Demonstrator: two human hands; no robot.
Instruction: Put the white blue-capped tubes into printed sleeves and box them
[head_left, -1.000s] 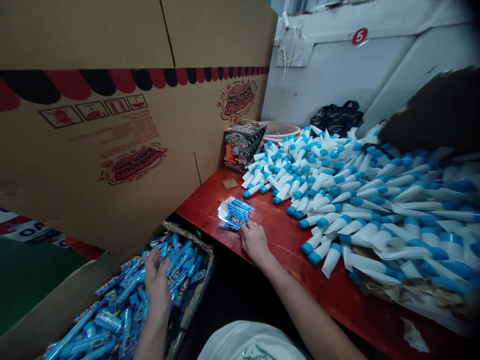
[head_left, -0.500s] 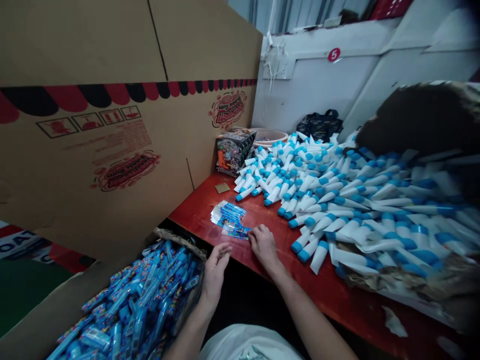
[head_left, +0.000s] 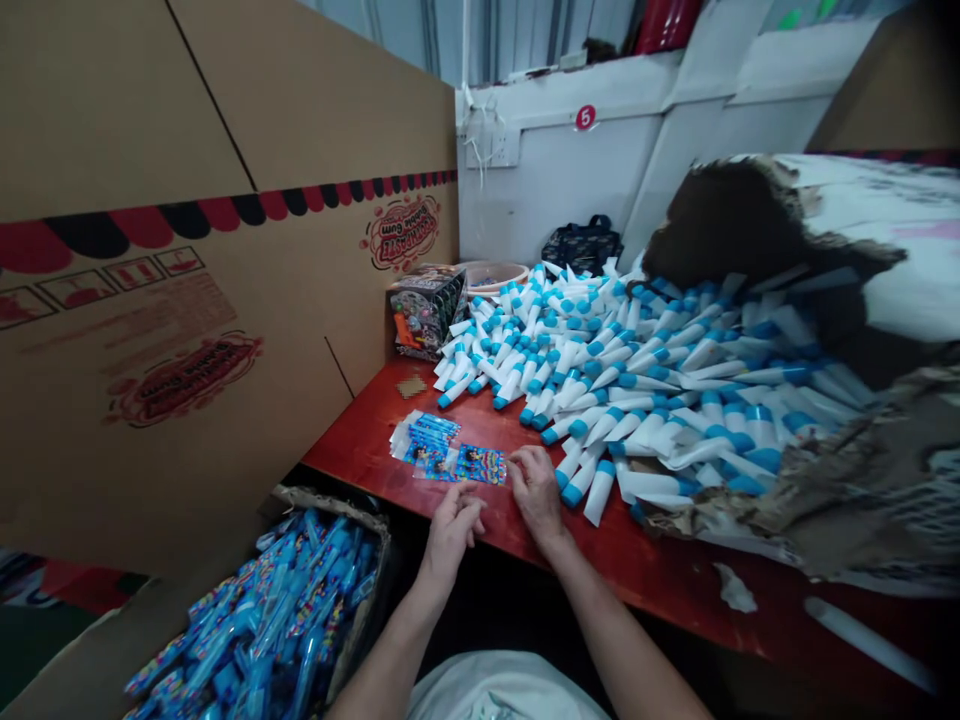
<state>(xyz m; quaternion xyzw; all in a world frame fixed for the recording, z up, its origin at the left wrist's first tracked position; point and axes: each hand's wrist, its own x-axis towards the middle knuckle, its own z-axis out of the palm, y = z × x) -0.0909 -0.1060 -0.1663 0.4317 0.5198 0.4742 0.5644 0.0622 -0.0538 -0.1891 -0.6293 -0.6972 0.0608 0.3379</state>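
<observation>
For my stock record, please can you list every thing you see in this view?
Printed packets: a few, blue and multicoloured, on the table near both hands.
White tubes with blue caps: very many, heaped on the table.
Blue tube packets: very many, in the bin at lower left.
Woven-rimmed bin: one, tan, below the table edge.
Table: one, red, under the packets and tubes.
Bubble Gum carton: one, brown, at left.
Printed box: one, multicoloured, at the table's far end.
Basin: one, pale pink, behind the box.
Bag: one, black, by the wall.
Left hand: bare, just before the packets.
Right hand: bare, at the packets' edge.
</observation>
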